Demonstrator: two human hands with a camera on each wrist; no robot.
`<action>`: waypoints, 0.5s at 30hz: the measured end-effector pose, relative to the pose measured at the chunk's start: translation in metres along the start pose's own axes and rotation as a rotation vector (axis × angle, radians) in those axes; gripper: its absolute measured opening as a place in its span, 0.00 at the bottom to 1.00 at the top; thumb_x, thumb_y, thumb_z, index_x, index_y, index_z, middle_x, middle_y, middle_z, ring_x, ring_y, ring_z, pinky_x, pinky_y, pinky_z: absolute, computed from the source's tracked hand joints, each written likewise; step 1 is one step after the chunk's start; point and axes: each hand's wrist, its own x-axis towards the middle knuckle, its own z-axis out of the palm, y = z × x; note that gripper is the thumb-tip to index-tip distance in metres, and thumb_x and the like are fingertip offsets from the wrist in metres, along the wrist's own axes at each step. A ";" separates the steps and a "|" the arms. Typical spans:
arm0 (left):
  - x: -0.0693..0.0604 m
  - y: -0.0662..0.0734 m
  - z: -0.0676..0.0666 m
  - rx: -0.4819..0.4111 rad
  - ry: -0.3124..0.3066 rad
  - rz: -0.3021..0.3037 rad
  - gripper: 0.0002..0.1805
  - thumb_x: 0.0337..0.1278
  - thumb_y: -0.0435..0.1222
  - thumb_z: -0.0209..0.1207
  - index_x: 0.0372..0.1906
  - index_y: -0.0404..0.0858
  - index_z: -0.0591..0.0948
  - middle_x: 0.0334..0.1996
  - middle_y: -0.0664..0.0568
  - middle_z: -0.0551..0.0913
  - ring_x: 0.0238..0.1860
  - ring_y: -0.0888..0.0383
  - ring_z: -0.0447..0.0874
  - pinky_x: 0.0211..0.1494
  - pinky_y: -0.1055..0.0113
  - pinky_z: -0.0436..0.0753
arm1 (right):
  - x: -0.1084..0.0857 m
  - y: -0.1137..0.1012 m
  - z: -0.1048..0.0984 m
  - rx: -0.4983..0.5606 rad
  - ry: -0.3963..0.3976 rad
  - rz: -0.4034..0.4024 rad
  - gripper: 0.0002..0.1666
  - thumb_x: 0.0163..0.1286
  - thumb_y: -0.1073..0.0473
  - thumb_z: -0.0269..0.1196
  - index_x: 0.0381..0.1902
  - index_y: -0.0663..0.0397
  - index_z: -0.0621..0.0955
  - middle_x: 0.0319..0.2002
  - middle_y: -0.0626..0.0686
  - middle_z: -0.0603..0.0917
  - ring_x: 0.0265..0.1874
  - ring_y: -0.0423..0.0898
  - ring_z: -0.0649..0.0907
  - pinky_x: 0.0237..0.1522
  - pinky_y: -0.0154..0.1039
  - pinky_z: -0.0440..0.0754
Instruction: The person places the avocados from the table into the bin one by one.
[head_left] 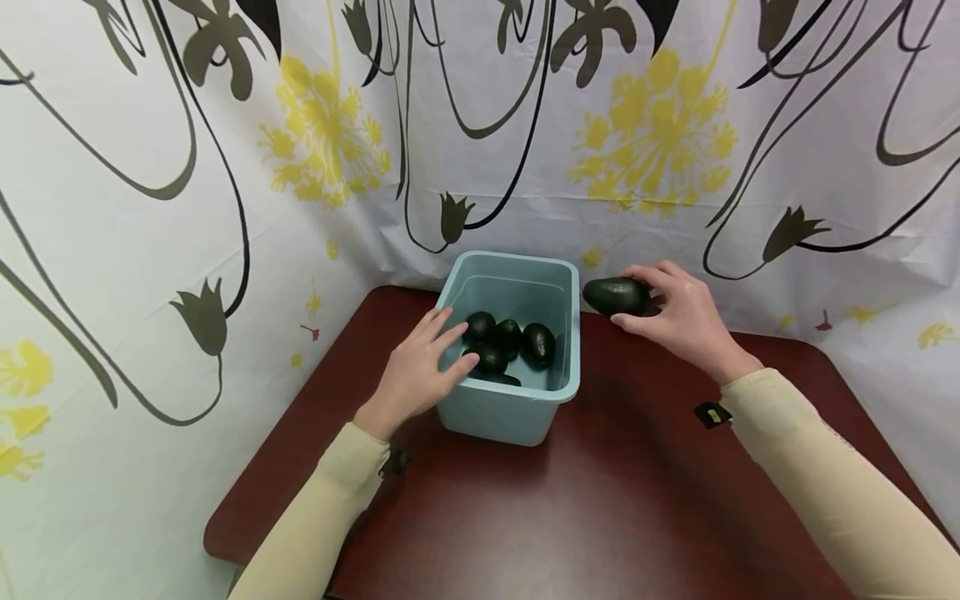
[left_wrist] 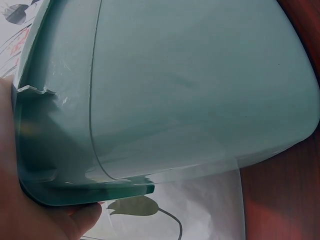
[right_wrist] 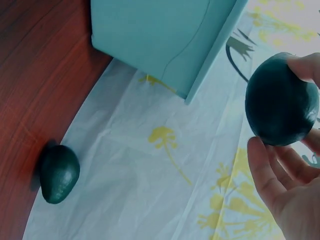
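Observation:
A pale blue-green plastic bin (head_left: 498, 417) stands on the table with several dark avocados (head_left: 538, 345) inside. My left hand (head_left: 417, 373) is at the bin's near left rim, fingers spread and fairly straight over the opening. To the right of the bin, my right hand (head_left: 688, 315) holds a dark green avocado (head_left: 613, 296) between thumb and fingertips, raised above the table. In the right wrist view another avocado (right_wrist: 60, 174) lies near the table's far edge; in the head view the right hand and held avocado mostly hide it.
The dark red-brown table (head_left: 600, 508) has rounded corners. A white cloth (head_left: 517, 179) with yellow and grey flower prints hangs close behind the table and along its sides.

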 end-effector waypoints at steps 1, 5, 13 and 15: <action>0.000 0.000 0.000 -0.002 0.000 0.001 0.39 0.69 0.66 0.46 0.71 0.45 0.75 0.75 0.45 0.64 0.77 0.47 0.54 0.66 0.40 0.70 | 0.000 -0.002 0.000 0.003 0.009 -0.004 0.32 0.57 0.44 0.77 0.60 0.37 0.81 0.48 0.42 0.77 0.42 0.42 0.79 0.43 0.43 0.82; 0.000 0.001 0.001 -0.005 -0.002 0.000 0.39 0.69 0.66 0.45 0.70 0.44 0.76 0.75 0.44 0.64 0.77 0.47 0.55 0.66 0.40 0.70 | 0.000 -0.008 0.000 0.033 0.037 -0.009 0.33 0.57 0.44 0.77 0.61 0.34 0.81 0.48 0.40 0.77 0.42 0.39 0.79 0.42 0.34 0.81; 0.001 0.001 0.001 -0.007 0.019 0.012 0.38 0.70 0.65 0.46 0.69 0.44 0.77 0.74 0.44 0.65 0.76 0.45 0.56 0.65 0.39 0.71 | 0.007 -0.022 0.001 0.152 0.021 0.017 0.34 0.58 0.46 0.76 0.62 0.35 0.79 0.52 0.40 0.78 0.47 0.38 0.80 0.46 0.36 0.83; 0.001 0.000 0.001 -0.003 0.022 0.015 0.38 0.70 0.65 0.46 0.69 0.43 0.77 0.74 0.44 0.65 0.76 0.44 0.57 0.65 0.40 0.71 | 0.007 -0.026 0.003 0.178 0.010 0.025 0.34 0.58 0.46 0.76 0.63 0.36 0.79 0.53 0.40 0.78 0.47 0.40 0.81 0.47 0.37 0.83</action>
